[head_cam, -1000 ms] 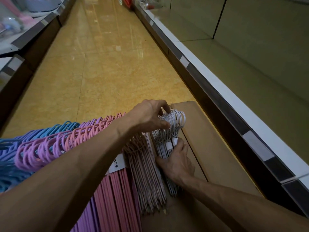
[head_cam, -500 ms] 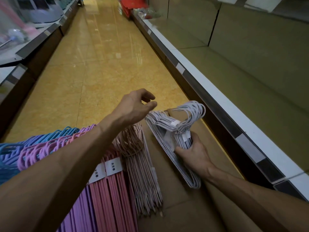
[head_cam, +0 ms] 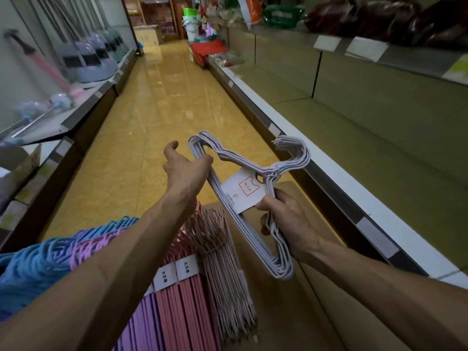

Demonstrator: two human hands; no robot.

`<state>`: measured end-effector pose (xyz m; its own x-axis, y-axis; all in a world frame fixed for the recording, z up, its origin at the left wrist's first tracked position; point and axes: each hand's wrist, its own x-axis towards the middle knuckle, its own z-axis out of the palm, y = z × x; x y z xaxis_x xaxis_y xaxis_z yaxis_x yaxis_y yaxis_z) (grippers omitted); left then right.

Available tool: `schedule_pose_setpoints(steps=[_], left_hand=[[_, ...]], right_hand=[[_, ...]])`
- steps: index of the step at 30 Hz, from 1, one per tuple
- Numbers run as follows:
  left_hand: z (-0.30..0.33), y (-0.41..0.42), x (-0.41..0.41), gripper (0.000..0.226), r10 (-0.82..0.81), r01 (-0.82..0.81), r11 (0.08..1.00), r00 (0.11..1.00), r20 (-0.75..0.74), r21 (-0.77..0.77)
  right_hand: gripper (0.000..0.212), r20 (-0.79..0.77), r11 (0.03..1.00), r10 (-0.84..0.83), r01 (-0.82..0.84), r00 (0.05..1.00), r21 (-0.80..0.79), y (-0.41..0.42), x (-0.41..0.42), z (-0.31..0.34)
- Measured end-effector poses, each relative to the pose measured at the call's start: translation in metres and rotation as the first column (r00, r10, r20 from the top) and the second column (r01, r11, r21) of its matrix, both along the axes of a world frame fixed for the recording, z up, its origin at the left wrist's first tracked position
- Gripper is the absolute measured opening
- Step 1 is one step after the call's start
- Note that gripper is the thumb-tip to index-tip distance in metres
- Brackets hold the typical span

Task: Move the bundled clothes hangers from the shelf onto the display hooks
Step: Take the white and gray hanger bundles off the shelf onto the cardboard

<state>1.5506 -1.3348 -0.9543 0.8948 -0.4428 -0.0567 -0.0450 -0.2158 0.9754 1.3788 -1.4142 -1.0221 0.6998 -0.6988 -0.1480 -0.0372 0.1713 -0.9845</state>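
Observation:
A bundle of white wire hangers with a white paper label is lifted in the air over the brown cardboard surface. My right hand grips its lower side just under the label. My left hand holds the bundle's upper left corner. The hooks point up and to the right, toward the shelf edge. More bundles lie below: pale pink hangers, pink ones, purple ones and blue ones. No display hooks are in view.
A long bare olive shelf with a white front edge runs along the right. The yellow tiled aisle floor stretches ahead. Brooms and dustpans stand on the left shelf. Red and green goods sit far down the aisle.
The white bundle has been lifted off the cardboard and raised. My left hand moved from open above it to gripping its upper corner. The view tilted up along the aisle.

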Motion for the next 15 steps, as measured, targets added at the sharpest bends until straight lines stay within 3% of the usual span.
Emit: schedule_pose_setpoints(steps=[4,6,9,15], left_hand=[[0.015,0.011,-0.009,0.074,-0.095,0.049,0.984,0.958,-0.270,-0.172],[0.022,0.014,-0.015,0.063,-0.091,0.039,0.979,0.962,-0.258,-0.200],[0.037,0.020,-0.017,0.050,-0.036,-0.021,0.973,0.970,-0.241,-0.228],[0.092,0.028,-0.012,0.045,0.052,-0.116,0.935,0.980,-0.194,-0.336]], right_hand=[[0.043,0.096,0.992,0.113,-0.118,0.989,0.044,0.009,0.000,0.017],[0.044,0.111,0.987,0.158,-0.162,0.981,0.021,0.014,-0.001,0.026],[0.005,0.107,0.981,0.195,-0.194,0.975,-0.026,0.021,0.000,0.043],[0.012,0.076,0.964,0.230,-0.216,0.970,-0.155,0.024,0.018,0.103]])
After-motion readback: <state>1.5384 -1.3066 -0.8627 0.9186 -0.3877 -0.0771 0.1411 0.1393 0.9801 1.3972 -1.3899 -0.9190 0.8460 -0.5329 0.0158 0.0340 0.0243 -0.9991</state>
